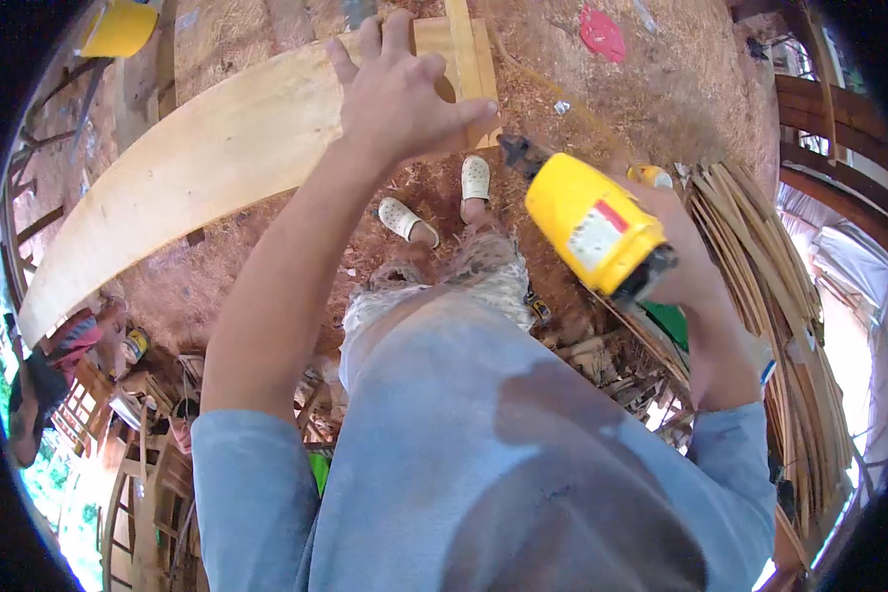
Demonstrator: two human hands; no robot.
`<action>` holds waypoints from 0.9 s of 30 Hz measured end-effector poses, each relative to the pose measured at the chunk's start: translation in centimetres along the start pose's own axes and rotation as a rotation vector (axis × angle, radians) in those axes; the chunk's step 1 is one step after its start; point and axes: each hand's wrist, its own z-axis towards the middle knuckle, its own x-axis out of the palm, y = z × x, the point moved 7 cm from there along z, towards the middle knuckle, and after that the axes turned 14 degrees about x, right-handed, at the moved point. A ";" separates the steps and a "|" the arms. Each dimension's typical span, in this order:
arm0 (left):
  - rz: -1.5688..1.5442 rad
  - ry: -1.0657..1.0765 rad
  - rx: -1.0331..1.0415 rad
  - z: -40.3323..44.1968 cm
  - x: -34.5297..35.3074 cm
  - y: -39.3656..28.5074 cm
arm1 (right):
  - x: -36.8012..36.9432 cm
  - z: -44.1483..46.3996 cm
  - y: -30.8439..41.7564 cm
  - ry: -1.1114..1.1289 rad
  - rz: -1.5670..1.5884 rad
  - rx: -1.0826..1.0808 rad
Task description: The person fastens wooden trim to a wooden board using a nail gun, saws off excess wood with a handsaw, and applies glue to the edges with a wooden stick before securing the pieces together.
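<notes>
My left hand (393, 94) lies on a long, pale curved board (197, 158), its fingers spread and its thumb reaching toward the board's squared right end. Under and beside that hand, a narrow wood strip (461, 49) crosses the board near this end. My right hand (683, 252) is wrapped round a yellow nail gun (587, 222), partly hidden behind its body. The gun's black nose (521, 154) points up and left, close to the board's lower right corner. Whether the nose touches the wood, I cannot tell.
Sawdust covers the floor (651, 109), with a pink scrap (602, 33) on it. To the right lies a stack of thin wood strips (775, 296). A yellow object (118, 28) is at upper left. At lower left, wooden frames (138, 503) stand near another person's leg (35, 395).
</notes>
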 end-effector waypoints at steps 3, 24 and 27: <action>0.044 -0.123 0.042 -0.3 -0.7 -0.1 | 0.3 1.6 1.0 0.053 -0.035 0.008; -0.083 -0.111 0.051 -0.5 -1.2 -0.3 | 0.5 3.5 4.6 0.165 -0.289 0.122; 0.005 -0.128 0.047 -0.3 -1.2 -0.3 | 0.4 3.5 4.5 0.152 -0.337 0.116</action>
